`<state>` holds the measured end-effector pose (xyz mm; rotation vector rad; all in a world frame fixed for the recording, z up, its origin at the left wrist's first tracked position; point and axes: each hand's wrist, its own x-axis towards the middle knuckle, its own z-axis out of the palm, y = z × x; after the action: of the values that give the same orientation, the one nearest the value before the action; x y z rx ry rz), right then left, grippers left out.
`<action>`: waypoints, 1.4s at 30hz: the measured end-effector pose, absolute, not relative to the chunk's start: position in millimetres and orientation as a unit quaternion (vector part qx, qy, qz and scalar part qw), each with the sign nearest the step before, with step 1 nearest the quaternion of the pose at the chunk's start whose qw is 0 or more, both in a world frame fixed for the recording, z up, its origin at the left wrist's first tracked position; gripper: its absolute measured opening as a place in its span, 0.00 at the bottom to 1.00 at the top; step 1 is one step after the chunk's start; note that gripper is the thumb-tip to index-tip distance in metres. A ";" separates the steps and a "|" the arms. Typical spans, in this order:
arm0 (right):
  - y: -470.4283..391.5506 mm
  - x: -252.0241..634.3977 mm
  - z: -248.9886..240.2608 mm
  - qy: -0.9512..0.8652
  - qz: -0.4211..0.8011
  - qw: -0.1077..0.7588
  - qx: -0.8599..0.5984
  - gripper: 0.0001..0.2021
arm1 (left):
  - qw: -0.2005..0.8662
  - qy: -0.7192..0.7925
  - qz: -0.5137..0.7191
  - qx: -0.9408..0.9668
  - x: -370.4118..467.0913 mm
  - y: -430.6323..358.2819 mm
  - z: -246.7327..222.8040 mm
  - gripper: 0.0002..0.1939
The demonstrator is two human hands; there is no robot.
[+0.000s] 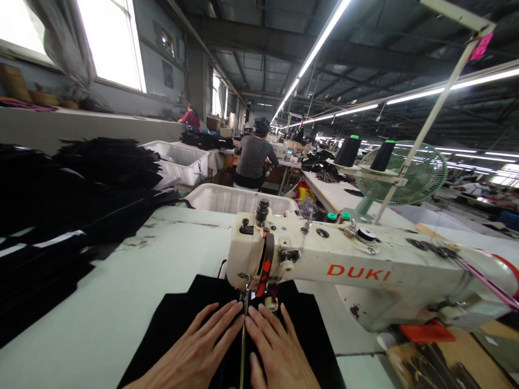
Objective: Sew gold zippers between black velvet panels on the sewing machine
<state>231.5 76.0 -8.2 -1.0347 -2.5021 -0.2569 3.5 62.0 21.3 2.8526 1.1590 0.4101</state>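
Observation:
Black fabric (162, 329) lies spread under the needle end of a white sewing machine (308, 265) marked DUKI. A narrow gold-coloured strip (243, 351), which looks like a metal zipper, runs down the middle of the fabric toward the presser foot (244, 292). Flat on the fabric to the left of the strip is my left hand (203, 340), fingers stretched forward. My right hand (275, 340) presses down on the right side, its fingers also extended. Both sets of fingertips sit close to the strip, just in front of the foot. Neither hand grasps anything.
Stacks of black cloth (101, 167) fill the left side. White plastic bins (239, 197) stand behind the table (178, 237). Thread cones (347, 151) and a green fan (421, 173) are at right. A person (253, 156) sits ahead, back turned.

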 end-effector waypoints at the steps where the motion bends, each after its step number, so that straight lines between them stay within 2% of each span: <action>1: 77.2 231.5 -7.3 -0.900 -0.086 0.207 -0.373 0.34 | 0.019 0.373 0.136 0.918 3.1 63.4 20.7 0.49; 12: 79.9 231.7 -10.3 -0.901 -0.061 0.195 -0.383 0.35 | 0.019 0.369 0.163 0.915 3.1 66.6 28.2 0.53; 19: 79.5 232.4 -5.3 -0.900 -0.026 0.176 -0.397 0.35 | 0.059 0.394 0.165 0.902 0.2 64.9 22.3 0.47; 27: 70.3 227.7 20.1 -0.884 0.036 0.165 -0.436 0.26 | 0.048 0.392 0.096 0.914 9.2 75.0 38.7 0.37; 32: 43.3 229.3 34.8 -0.869 0.046 0.179 -0.458 0.22 | 0.053 0.412 0.092 0.905 13.5 32.1 41.8 0.28; 33: 31.5 231.4 35.5 -0.865 0.053 0.195 -0.460 0.22 | 0.056 0.411 0.094 0.905 14.1 15.2 39.3 0.29; 34: 18.1 233.7 35.4 -0.861 0.064 0.212 -0.458 0.22 | 0.060 0.405 0.099 0.907 14.3 -2.1 36.1 0.35; 36: -9.8 237.8 32.6 -0.857 0.093 0.240 -0.446 0.22 | 0.062 0.386 0.132 0.911 13.7 -31.5 28.3 0.54; 37: -22.2 239.1 30.0 -0.859 0.106 0.245 -0.437 0.23 | 0.051 0.384 0.151 0.909 12.5 -41.4 24.4 0.56; 40: -44.9 238.8 18.4 -0.870 0.116 0.241 -0.415 0.30 | 0.039 0.392 0.201 0.897 4.4 -49.2 16.1 0.46; 42: -47.7 235.1 10.1 -0.871 0.105 0.247 -0.412 0.36 | 0.071 0.407 0.211 0.886 -4.0 -42.8 13.7 0.39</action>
<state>235.1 -47.7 10.1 -1.1250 -2.3747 0.2855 -4.0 -42.8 13.7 2.6642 1.2223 0.6337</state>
